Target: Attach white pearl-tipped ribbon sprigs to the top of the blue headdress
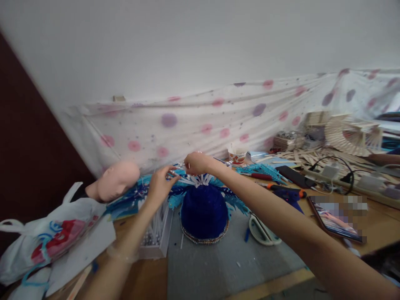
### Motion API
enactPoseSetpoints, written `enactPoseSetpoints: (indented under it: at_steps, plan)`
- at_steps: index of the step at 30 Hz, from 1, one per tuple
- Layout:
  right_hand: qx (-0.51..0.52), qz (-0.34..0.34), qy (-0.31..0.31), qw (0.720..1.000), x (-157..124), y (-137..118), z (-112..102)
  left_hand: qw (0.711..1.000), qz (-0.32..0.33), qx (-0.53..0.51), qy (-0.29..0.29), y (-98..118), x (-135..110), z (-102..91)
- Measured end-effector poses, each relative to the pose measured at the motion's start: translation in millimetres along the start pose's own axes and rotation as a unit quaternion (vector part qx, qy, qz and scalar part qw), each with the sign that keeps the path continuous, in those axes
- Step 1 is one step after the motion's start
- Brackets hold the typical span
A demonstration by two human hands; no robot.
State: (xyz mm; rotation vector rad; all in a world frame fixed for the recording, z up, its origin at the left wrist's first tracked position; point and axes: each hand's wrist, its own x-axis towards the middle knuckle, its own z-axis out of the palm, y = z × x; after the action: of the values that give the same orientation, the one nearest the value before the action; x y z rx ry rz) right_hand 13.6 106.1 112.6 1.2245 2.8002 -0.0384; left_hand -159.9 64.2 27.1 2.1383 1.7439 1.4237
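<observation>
A deep blue velvet cap (204,212) stands dome-up on a grey board (200,271), with a beaded trim around its lower edge. Turquoise and dark blue feather-like pieces fan out from its far side, along with white strips (203,180). Just beyond the cap, my left hand (161,183) pinches one part of a thin strand of silvery beads (179,166). To its right, my right hand (198,162) is closed around the other part, its fingers curled and partly hidden. White-handled scissors (264,231) lie on the board under my right forearm.
A white box (162,248) of strips and beads sits left of the cap. Further left are a mannequin head (118,179) and a plastic bag (53,237). On the right lie a glue gun (287,193), a phone (336,218), a power strip (368,189) and wooden sticks (300,160).
</observation>
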Motion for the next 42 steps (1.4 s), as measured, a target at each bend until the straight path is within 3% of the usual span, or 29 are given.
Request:
enactPoseSetpoints:
  at_steps: [7,12,19,29,35,42]
  plan:
    - [0.022,0.005,-0.018,1.000,2.7,-4.8,1.8,0.985,0.068,0.107,0.114,6.4,-30.0,3.5]
    - [0.019,0.009,-0.040,0.999,3.5,-7.2,-1.8,0.984,0.126,0.121,0.032,25.6,-58.7,27.5]
    - [0.009,0.010,-0.046,0.999,-1.3,-6.2,-3.3,0.987,0.075,0.143,-0.020,33.6,-57.6,55.8]
    - [-0.012,0.000,-0.014,1.000,-1.5,-5.0,-2.7,0.983,0.058,0.163,-0.060,39.7,-59.9,55.4]
    - [-0.003,-0.007,0.033,0.999,-3.5,-5.1,-1.5,0.989,0.048,0.122,-0.070,34.4,-49.5,52.8]
    - [0.000,-0.007,0.063,0.998,-9.0,-3.6,-1.4,0.996,0.024,0.080,-0.037,35.3,-45.0,42.5]
